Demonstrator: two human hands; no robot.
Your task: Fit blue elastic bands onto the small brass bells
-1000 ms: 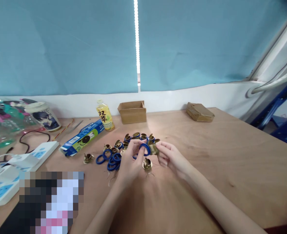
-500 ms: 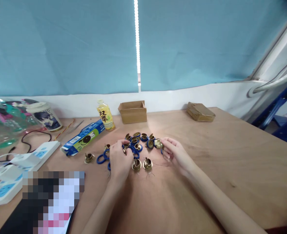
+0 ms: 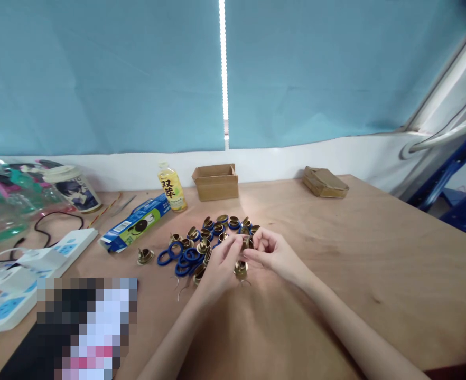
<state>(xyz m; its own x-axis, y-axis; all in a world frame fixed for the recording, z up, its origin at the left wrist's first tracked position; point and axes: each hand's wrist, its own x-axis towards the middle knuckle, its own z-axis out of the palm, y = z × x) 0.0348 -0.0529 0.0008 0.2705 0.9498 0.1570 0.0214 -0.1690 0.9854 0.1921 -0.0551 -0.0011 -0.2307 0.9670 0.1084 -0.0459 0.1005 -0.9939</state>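
Observation:
Above the near right side of the pile, my left hand [image 3: 222, 262] and my right hand [image 3: 275, 254] meet at their fingertips. Both are closed around one round brass fitting [image 3: 248, 243], partly covered by the fingers. Just below them a flanged brass fitting with an upright tab [image 3: 240, 269] stands on the table. Several similar brass fittings [image 3: 203, 246] lie around and behind my left hand, some seated in blue rings. Loose blue rings [image 3: 183, 263] are heaped left of that hand. Thin curved wire-like rings [image 3: 180, 293] lie near the front of the pile.
Farther left are a lone brass fitting [image 3: 145, 256], a blue-green carton [image 3: 138, 224] and a power strip [image 3: 72, 248]. A yellow drink bottle [image 3: 172, 190] and an open cardboard box [image 3: 216, 186] stand behind the pile. Another cardboard box [image 3: 325, 182] sits back right.
My left hand has moved right out of the pile, and my right hand has shifted slightly left and lower. Their fingertips have come together at the brass fitting, uncovering fittings and blue rings on the left.

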